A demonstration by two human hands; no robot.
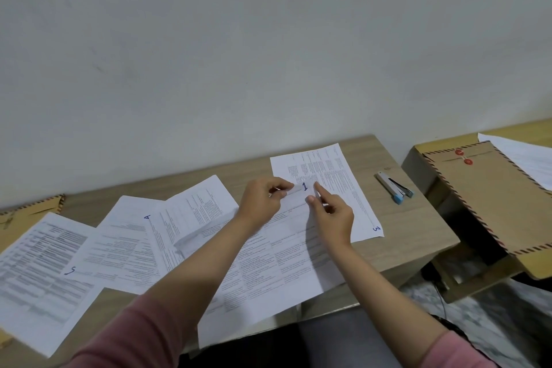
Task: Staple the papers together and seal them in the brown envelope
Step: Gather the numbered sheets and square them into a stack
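Both hands met near the middle of the frame, over the far edge of the sheet marked 1 (277,248). The left hand (263,203) pinched that edge between thumb and curled fingers. The right hand (331,215) held the same edge from the other side, thumb under and forefinger stretched out along the top by the blue numeral. The sheet ran back toward the person and hung past the near edge of the table (418,236).

The other papers lay loose and unstacked. Sheet 3 (337,188) sat just beyond the hands, toward centre right. Sheet 4 (128,236) and sheet 5 (41,266) fanned out to the left, overlapping, with another printed page (197,206) between them and sheet 1. None of them looked joined.

The stapler (395,187) rested untouched at right of centre, just past sheet 3. The brown envelope (490,197) lay farther right on a second surface, its near end jutting over the edge and a white sheet partly across its far side. Another envelope corner (30,212) showed at far left.

So it seemed the gathering step was only starting, with page 1 taken up first. The next move would call for collecting the remaining pages in numbered order, squaring their edges, and only then reaching right for the stapler.
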